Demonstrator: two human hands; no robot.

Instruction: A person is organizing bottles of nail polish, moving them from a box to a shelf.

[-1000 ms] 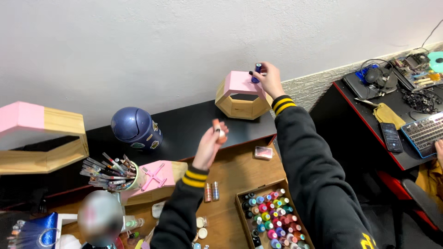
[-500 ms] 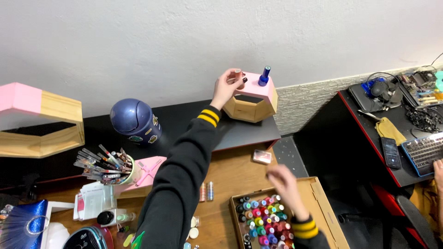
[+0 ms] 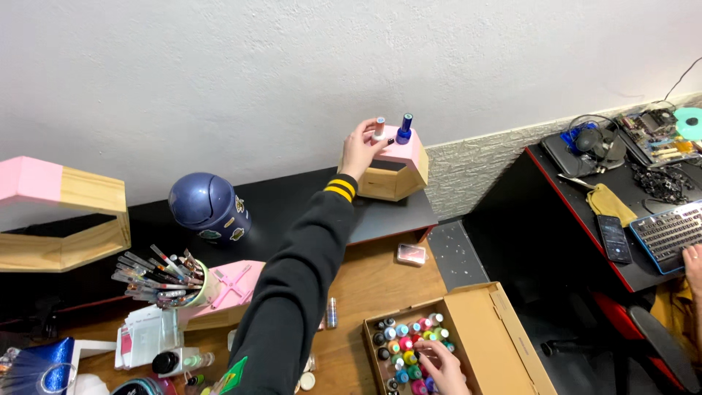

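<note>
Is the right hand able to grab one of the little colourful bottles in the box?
Probably yes. The right hand is already down among the small bottles in the open cardboard box. No lid covers them and nothing lies between its fingers and the bottles.

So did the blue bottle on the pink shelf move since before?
No. The blue bottle stands on the same spot of the pink shelf as half a second ago; the left hand now sets a white bottle beside it.
</note>
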